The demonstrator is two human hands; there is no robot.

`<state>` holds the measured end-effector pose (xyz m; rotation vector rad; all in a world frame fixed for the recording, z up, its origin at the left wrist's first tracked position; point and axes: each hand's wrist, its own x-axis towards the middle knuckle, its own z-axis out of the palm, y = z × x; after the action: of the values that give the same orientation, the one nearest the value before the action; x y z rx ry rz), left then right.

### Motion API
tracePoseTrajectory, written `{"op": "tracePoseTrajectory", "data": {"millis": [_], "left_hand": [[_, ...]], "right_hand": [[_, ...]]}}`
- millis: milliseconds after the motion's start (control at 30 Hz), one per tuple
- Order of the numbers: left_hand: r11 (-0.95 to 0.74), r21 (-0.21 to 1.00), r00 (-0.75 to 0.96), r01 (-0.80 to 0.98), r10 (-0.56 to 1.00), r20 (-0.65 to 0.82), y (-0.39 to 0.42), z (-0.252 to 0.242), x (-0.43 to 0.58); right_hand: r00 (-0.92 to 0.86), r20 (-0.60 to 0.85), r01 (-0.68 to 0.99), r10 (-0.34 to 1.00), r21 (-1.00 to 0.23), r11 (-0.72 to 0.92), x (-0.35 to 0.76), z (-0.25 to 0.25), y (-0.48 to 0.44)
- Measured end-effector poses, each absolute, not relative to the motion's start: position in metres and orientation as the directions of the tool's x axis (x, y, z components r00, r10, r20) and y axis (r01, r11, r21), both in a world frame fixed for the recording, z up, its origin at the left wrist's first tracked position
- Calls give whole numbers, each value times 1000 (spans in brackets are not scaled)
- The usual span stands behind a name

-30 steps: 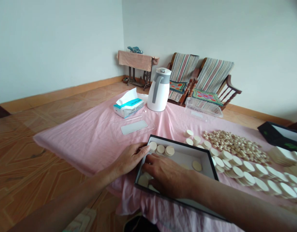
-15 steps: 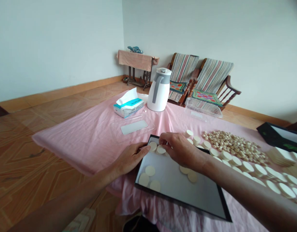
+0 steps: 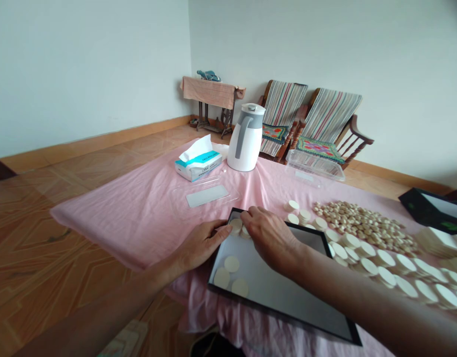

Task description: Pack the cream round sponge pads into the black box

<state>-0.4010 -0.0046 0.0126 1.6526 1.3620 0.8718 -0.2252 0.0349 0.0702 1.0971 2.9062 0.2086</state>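
A shallow black-rimmed box (image 3: pixel 288 307) with a pale inside sits at the near edge of the pink-covered table. My left hand (image 3: pixel 200 243) grips its left side, thumb over the rim. Over the box's far left corner, my right hand (image 3: pixel 269 238) has its fingers curled down among pale round discs (image 3: pixel 236 226); the fingertips and anything in them are hidden. Three more flat discs (image 3: pixel 231 264) lie loose in the near left part of the box. My right forearm covers part of the box's inside.
Rows of stacked discs (image 3: pixel 384 258), a heap of small wooden pieces (image 3: pixel 362 223) and square stacks (image 3: pixel 436 240) fill the right side. Farther back stand a tissue box (image 3: pixel 198 166), a white jug (image 3: pixel 245 146) and a clear plastic tub (image 3: pixel 315 171). A clear lid (image 3: pixel 206 196) lies left.
My right hand has shifted slightly and turned, its fingers pointing more toward the corner. Two discs seen in the middle of the box no longer show. My left hand keeps its place.
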Motion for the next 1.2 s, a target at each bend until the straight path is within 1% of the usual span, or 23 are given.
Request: {"op": "tracePoseTrajectory", "data": {"millis": [67,133,233,300,367,433,533,600,700,867,1000,1100,1200], "left_hand": [[-95,897,178,432,984,18,-5,13,-401],[-96,894,175,438,984,21,-5,13,-401],[-98,889,177,448,984,20,-5,15,-400],[-98,887,180,451,983,17,-6,16,-400],[-94,889,179,449,984,14,-6,16,-400],[-88,889,171,449,985,11,-5,15,-400],[-109,891,169,441,985,37,-4,13,-399],[-138,897,181,420,981,66,-4,12,-399],[-168,901,197,399,976,95,-3,12,-399],[-179,891,201,417,974,101,-3,11,-400],[-161,888,185,431,979,88,-3,10,-400],[-127,887,170,443,984,56,-3,12,-400],[-108,884,169,455,985,33,-4,14,-399]], "right_hand": [[-763,66,644,644,168,746,-224,69,33],[-771,113,636,627,175,751,-221,70,32],[-763,154,645,627,139,751,-212,76,34],[-745,159,664,648,82,744,-207,81,35],[-741,132,664,659,-5,748,-203,84,34],[-779,60,617,624,-108,780,-201,82,30],[-873,-50,483,485,-222,847,-203,73,21],[-917,-82,397,390,-243,885,-206,65,16],[-936,-93,353,340,-227,908,-211,52,12],[-926,-96,376,364,-175,910,-216,43,10],[-918,-85,396,387,-128,909,-215,53,11],[-900,-30,435,434,-93,896,-213,69,22],[-892,2,451,451,-15,892,-213,80,36]]}}
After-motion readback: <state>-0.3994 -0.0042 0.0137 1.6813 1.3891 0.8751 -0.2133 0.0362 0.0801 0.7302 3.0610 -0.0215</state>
